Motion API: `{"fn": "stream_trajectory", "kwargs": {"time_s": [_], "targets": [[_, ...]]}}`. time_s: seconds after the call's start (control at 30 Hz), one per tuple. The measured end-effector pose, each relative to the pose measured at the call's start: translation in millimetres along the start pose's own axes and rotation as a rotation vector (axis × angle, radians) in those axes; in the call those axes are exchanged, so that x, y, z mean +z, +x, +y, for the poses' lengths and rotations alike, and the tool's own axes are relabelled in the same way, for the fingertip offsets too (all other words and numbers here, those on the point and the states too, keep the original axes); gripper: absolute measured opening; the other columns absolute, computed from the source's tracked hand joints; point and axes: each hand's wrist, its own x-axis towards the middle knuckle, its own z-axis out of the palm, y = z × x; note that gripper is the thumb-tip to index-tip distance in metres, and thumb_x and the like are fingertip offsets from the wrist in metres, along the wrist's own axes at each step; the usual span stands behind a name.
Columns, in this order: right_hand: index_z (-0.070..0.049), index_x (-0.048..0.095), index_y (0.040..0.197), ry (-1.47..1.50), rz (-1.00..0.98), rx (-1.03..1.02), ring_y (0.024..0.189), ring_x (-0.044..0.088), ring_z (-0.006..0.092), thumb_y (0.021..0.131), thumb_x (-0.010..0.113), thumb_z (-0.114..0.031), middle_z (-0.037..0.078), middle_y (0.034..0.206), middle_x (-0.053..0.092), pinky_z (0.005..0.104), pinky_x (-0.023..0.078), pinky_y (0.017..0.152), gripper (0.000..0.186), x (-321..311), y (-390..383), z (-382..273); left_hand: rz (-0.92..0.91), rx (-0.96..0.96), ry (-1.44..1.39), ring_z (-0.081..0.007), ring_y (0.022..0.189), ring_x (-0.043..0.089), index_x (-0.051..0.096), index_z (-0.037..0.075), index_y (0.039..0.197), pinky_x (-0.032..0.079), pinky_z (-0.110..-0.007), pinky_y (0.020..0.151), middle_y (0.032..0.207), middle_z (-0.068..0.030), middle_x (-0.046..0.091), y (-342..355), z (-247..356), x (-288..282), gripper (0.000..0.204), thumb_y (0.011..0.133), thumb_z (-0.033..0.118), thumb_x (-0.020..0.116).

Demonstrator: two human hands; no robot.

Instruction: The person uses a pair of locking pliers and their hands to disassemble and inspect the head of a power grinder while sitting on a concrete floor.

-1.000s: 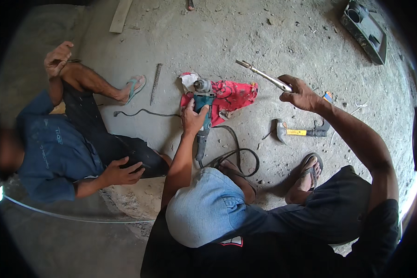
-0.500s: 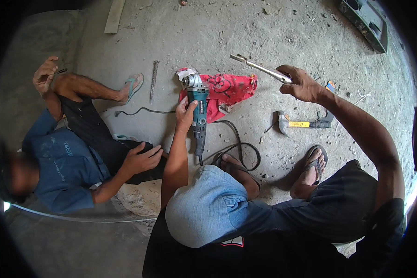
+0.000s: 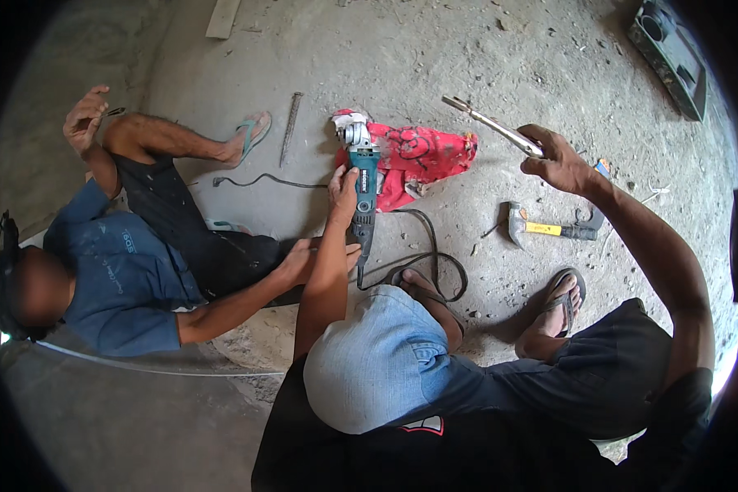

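A teal and black angle grinder [image 3: 364, 197] points away from me, its silver head [image 3: 354, 135] over a red cloth [image 3: 422, 156]. My left hand [image 3: 343, 190] is closed round the left side of its body. Held out to the right, my right hand [image 3: 556, 160] is wrapped round one end of a long silver metal tool [image 3: 496, 125]. The tool's slotted tip points left, above the cloth; its exact kind is not plain. A co-worker's hand [image 3: 324, 254] reaches to the grinder's rear end, partly hidden behind my left forearm.
A claw hammer [image 3: 549, 230] with a yellow and black handle lies at right. The black power cord [image 3: 461, 279] loops by my foot. A metal rod [image 3: 291, 129] lies on the dusty floor. The co-worker's raised hand [image 3: 84, 121] holds a small dark thing. A dark case [image 3: 672, 61] lies far right.
The co-worker's near hand has moved right, from above their knee to the grinder's rear end. My view has shifted slightly; both my hands keep their holds.
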Motion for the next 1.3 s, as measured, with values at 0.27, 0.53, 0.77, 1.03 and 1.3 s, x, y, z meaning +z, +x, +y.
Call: {"fn": "stream_trajectory", "kwargs": {"time_s": [0.27,0.53,0.77,1.03,1.3], "targets": [[0.002,0.052,0.126,0.058,-0.079,0.051,0.088,0.055,0.0182,0.074,0.066,-0.016,0.011,0.1,0.059,0.0335,0.047,0.077,0.057,0,2,0,-0.02,-0.002,0.227,-0.0406,0.117,0.056,0.054,-0.006,0.13,0.04,-0.04,0.101,0.121,-0.0297,0.061,10,3,-12,0.063,0.094,0.045,0.044],[0.001,0.05,0.13,0.08,-0.064,0.055,0.081,0.055,0.015,0.076,0.069,-0.018,0.008,0.098,0.058,0.0327,0.048,0.072,0.06,16,7,3,0.098,0.081,0.341,-0.044,0.107,0.062,0.055,-0.007,0.128,0.047,-0.045,0.094,0.114,-0.031,0.063,3,-4,-10,0.067,0.088,0.047,0.056],[0.001,0.049,0.13,0.04,-0.049,0.07,0.088,0.055,0.0163,0.076,0.07,-0.021,0.008,0.1,0.057,0.0319,0.048,0.077,0.062,12,2,7,0.34,0.45,0.479,-0.0413,0.127,0.044,0.048,-0.001,0.136,0.037,-0.046,0.106,0.14,-0.0234,0.045,-32,39,18,0.065,0.081,0.026,0.069],[0.0,0.046,0.136,0.103,-0.073,0.102,0.1,0.056,0.0164,0.08,0.074,-0.008,0.01,0.119,0.057,0.0318,0.049,0.085,0.063,11,8,19,-0.18,0.732,0.82,-0.0501,0.144,0.011,0.027,0.028,0.154,0.007,-0.07,0.111,0.161,-0.0238,0.002,-51,26,95,0.083,0.083,0.049,0.065],[0.003,0.05,0.132,0.001,-0.078,0.122,0.101,0.059,0.0219,0.074,0.07,-0.02,0.016,0.115,0.062,0.0349,0.049,0.086,0.065,6,-6,-9,0.096,0.824,0.701,-0.0462,0.128,0.036,0.054,0.021,0.131,0.031,-0.066,0.101,0.139,-0.0166,0.042,-17,-21,115,0.042,0.09,0.025,0.061]]}}
